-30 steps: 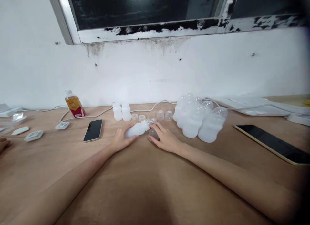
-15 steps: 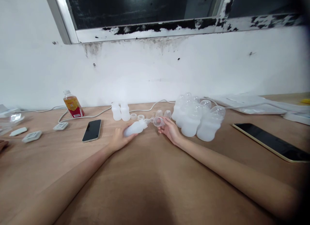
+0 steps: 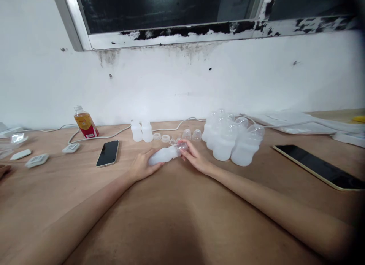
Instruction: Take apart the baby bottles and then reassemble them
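My left hand (image 3: 145, 165) is wrapped round a frosted white bottle (image 3: 161, 156), which lies tilted with its neck toward the right. My right hand (image 3: 194, 157) grips a clear dome cap (image 3: 181, 146) over the neck end of that bottle. Just behind are two white rings (image 3: 165, 138), small clear nipples (image 3: 172, 140) and two clear caps (image 3: 196, 135) on the table. Two open white bottles (image 3: 147, 132) stand behind my left hand. To the right of my right hand, several capped bottles (image 3: 224, 143) stand in a group.
A phone (image 3: 108, 153) and a drink bottle (image 3: 86, 122) are at the left, near small white devices (image 3: 37, 160). On the right lie a larger dark-screened device (image 3: 319, 166) and plastic bags (image 3: 293, 122). A white cable runs along the wall. Part of another hand (image 3: 4, 170) shows at the left edge.
The clear cap in my right hand has moved left and down onto the bottle's neck end. My left hand and the bottle have shifted slightly right and down.
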A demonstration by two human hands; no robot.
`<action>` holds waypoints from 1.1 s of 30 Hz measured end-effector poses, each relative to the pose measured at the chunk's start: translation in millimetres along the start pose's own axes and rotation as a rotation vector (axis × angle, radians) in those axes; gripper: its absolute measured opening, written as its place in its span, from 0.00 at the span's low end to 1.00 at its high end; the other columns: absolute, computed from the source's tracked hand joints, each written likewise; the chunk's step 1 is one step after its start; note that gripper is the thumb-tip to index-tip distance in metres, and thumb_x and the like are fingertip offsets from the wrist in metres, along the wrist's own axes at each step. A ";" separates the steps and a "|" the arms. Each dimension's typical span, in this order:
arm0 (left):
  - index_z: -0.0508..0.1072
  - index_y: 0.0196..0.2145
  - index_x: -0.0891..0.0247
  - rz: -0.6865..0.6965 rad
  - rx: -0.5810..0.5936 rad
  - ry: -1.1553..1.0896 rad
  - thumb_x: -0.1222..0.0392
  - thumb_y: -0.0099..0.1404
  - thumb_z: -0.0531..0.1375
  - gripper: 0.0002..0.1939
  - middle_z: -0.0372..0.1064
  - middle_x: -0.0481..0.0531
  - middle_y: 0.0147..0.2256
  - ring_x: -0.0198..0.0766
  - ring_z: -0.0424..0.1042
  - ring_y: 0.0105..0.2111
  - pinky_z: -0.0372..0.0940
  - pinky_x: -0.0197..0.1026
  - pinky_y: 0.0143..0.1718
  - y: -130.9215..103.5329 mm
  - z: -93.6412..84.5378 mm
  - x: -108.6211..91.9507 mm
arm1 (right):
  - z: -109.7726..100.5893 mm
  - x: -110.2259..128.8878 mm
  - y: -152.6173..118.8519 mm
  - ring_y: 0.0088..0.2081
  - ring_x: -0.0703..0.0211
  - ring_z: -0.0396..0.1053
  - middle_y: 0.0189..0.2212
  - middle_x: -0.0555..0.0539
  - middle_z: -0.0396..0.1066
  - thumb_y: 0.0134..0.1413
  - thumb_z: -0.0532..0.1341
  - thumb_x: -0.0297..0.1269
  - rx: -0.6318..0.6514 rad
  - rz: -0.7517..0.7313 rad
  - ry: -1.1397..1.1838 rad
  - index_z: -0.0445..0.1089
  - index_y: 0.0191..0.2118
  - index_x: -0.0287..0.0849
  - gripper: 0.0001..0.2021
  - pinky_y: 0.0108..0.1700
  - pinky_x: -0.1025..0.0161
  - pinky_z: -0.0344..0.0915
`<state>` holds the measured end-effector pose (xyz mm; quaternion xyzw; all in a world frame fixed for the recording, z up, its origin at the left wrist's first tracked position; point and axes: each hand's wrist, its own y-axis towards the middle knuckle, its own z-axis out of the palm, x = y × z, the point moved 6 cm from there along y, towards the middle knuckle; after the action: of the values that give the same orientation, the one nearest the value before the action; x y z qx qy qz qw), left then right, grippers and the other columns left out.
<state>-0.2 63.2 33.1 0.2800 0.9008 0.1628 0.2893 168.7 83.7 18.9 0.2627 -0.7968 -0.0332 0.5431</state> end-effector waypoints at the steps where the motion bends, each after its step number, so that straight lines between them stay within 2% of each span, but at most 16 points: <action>1: 0.63 0.47 0.61 -0.007 -0.005 -0.015 0.51 0.53 0.55 0.24 0.66 0.52 0.43 0.42 0.66 0.41 0.60 0.41 0.42 -0.3 -1.1 -2.0 | 1.8 1.7 -1.3 0.26 0.64 0.62 0.26 0.53 0.61 0.54 0.45 0.43 0.023 -0.010 -0.073 0.50 0.47 0.46 0.15 0.33 0.63 0.61; 3: 0.65 0.46 0.61 -0.063 0.006 -0.066 0.50 0.52 0.56 0.24 0.67 0.52 0.42 0.43 0.67 0.40 0.60 0.42 0.41 0.1 -2.4 -2.8 | 4.5 4.4 -3.1 0.29 0.63 0.63 0.29 0.51 0.63 0.56 0.42 0.42 0.055 -0.025 -0.165 0.48 0.48 0.46 0.15 0.34 0.63 0.62; 5: 0.67 0.43 0.62 -0.148 0.073 -0.186 0.49 0.51 0.56 0.23 0.69 0.51 0.39 0.44 0.68 0.37 0.61 0.42 0.37 1.2 -0.2 -1.6 | 6.6 9.3 -4.6 0.31 0.62 0.64 0.32 0.48 0.63 0.56 0.41 0.41 0.080 -0.052 -0.228 0.48 0.48 0.45 0.15 0.35 0.62 0.63; 10: 0.70 0.38 0.69 -0.467 0.316 -0.762 0.48 0.53 0.54 0.22 0.71 0.56 0.29 0.39 0.68 0.26 0.60 0.35 0.20 -3.3 17.3 1.5 | 3.2 28.4 -6.8 0.36 0.60 0.63 0.38 0.45 0.62 0.56 0.41 0.38 0.070 -0.128 -0.313 0.49 0.49 0.44 0.15 0.38 0.60 0.62; 12: 0.68 0.40 0.70 -0.539 0.393 -0.980 0.48 0.55 0.52 0.23 0.70 0.58 0.30 0.37 0.68 0.25 0.59 0.34 0.18 -6.5 24.4 -2.0 | -0.6 37.5 -5.7 0.36 0.60 0.63 0.39 0.45 0.62 0.56 0.42 0.37 0.067 -0.179 -0.360 0.49 0.50 0.44 0.15 0.38 0.59 0.61; 15: 0.65 0.44 0.70 -0.550 0.466 -1.162 0.48 0.57 0.49 0.24 0.69 0.61 0.35 0.38 0.68 0.28 0.61 0.34 0.20 -8.5 31.4 -8.1 | -7.5 53.4 -1.5 0.39 0.59 0.62 0.42 0.45 0.61 0.56 0.43 0.37 0.109 -0.272 -0.437 0.51 0.50 0.45 0.16 0.39 0.59 0.60; 17: 0.65 0.44 0.69 -0.487 0.427 -1.133 0.48 0.57 0.50 0.24 0.68 0.61 0.37 0.39 0.69 0.32 0.64 0.36 0.24 -5.1 31.7 -8.2 | -13.2 66.0 1.6 0.40 0.58 0.61 0.44 0.45 0.60 0.55 0.45 0.37 0.174 -0.323 -0.483 0.53 0.49 0.44 0.15 0.39 0.60 0.60; 19: 0.66 0.42 0.68 -0.392 0.254 -0.959 0.49 0.55 0.54 0.22 0.67 0.59 0.40 0.41 0.67 0.38 0.65 0.38 0.32 2.0 25.4 -2.6 | -21.9 77.7 4.9 0.39 0.59 0.62 0.44 0.45 0.61 0.54 0.47 0.38 0.227 -0.332 -0.549 0.54 0.48 0.43 0.15 0.38 0.62 0.60; 21: 0.66 0.41 0.66 -0.339 0.046 -0.715 0.51 0.51 0.58 0.22 0.66 0.57 0.42 0.42 0.65 0.42 0.63 0.41 0.39 6.6 16.0 5.5 | -35.8 85.0 10.4 0.37 0.58 0.63 0.42 0.44 0.62 0.52 0.51 0.39 0.204 -0.275 -0.657 0.53 0.49 0.42 0.18 0.36 0.62 0.60; 22: 0.66 0.40 0.66 -0.344 -0.017 -0.613 0.51 0.50 0.59 0.22 0.65 0.56 0.42 0.42 0.65 0.42 0.63 0.42 0.40 7.0 13.4 9.2 | -43.3 86.3 13.6 0.36 0.57 0.63 0.41 0.44 0.62 0.51 0.51 0.40 0.180 -0.234 -0.735 0.54 0.48 0.42 0.18 0.36 0.62 0.60; 24: 0.66 0.39 0.66 -0.391 -0.037 -0.491 0.51 0.50 0.58 0.21 0.65 0.57 0.43 0.41 0.67 0.39 0.63 0.44 0.40 5.7 14.4 15.8 | -57.2 84.3 20.8 0.37 0.55 0.63 0.38 0.43 0.63 0.51 0.51 0.39 0.126 -0.145 -0.908 0.56 0.46 0.40 0.16 0.36 0.61 0.59; 26: 0.67 0.39 0.66 -0.415 -0.003 -0.450 0.52 0.51 0.58 0.20 0.66 0.57 0.42 0.40 0.69 0.36 0.64 0.44 0.39 3.9 18.0 19.2 | -68.6 77.7 28.7 0.36 0.55 0.64 0.38 0.42 0.62 0.52 0.50 0.38 0.069 -0.053 -1.069 0.57 0.45 0.39 0.15 0.35 0.60 0.59; 29: 0.67 0.39 0.65 -0.365 0.010 -0.404 0.52 0.51 0.58 0.19 0.67 0.56 0.41 0.40 0.69 0.37 0.64 0.43 0.38 3.2 20.0 19.2 | -80.3 67.4 39.9 0.33 0.55 0.65 0.38 0.40 0.61 0.52 0.50 0.39 -0.011 0.045 -1.263 0.59 0.43 0.37 0.14 0.32 0.61 0.59; 33: 0.68 0.38 0.65 -0.323 0.007 -0.380 0.53 0.51 0.58 0.17 0.68 0.55 0.40 0.41 0.68 0.39 0.64 0.43 0.38 3.6 21.9 19.8 | -86.9 62.6 49.9 0.31 0.53 0.66 0.36 0.39 0.62 0.51 0.51 0.39 -0.052 0.126 -1.444 0.63 0.39 0.35 0.13 0.28 0.60 0.59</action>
<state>1.2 80.8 9.1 0.1589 0.8638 0.0555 0.4749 209.2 118.3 124.3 0.1161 -0.9693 -0.1860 -0.1116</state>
